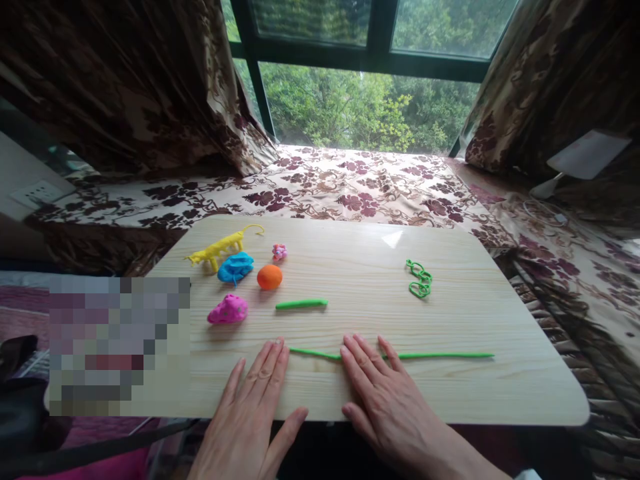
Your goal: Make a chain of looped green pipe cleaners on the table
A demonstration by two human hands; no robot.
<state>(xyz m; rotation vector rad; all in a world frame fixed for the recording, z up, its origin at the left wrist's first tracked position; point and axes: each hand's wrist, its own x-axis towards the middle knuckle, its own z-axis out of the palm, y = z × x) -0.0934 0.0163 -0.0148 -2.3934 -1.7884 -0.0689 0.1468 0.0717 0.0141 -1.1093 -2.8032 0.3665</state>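
A long thin strand of green modelling clay (445, 356) runs sideways near the front of the pale wooden table (360, 287). My right hand (375, 380) lies flat across the strand with its fingers stretched out, hiding part of it. My left hand (260, 387) rests palm down at the strand's left end, fingers extended and thumb apart; whether the strand continues under the fingertips is hidden. Just beyond the hands lies a shorter, thicker green clay roll (301, 304). Farther back on the right is a chain of linked green clay loops (420, 280).
At the table's left stand a yellow clay animal (217, 249), a blue clay figure (236, 268), a pink spotted clay figure (228, 309), an orange ball (269, 277) and a small pink-and-white cluster (279, 251). A pixelated patch covers the left edge. A floral-covered window ledge (360, 180) lies behind.
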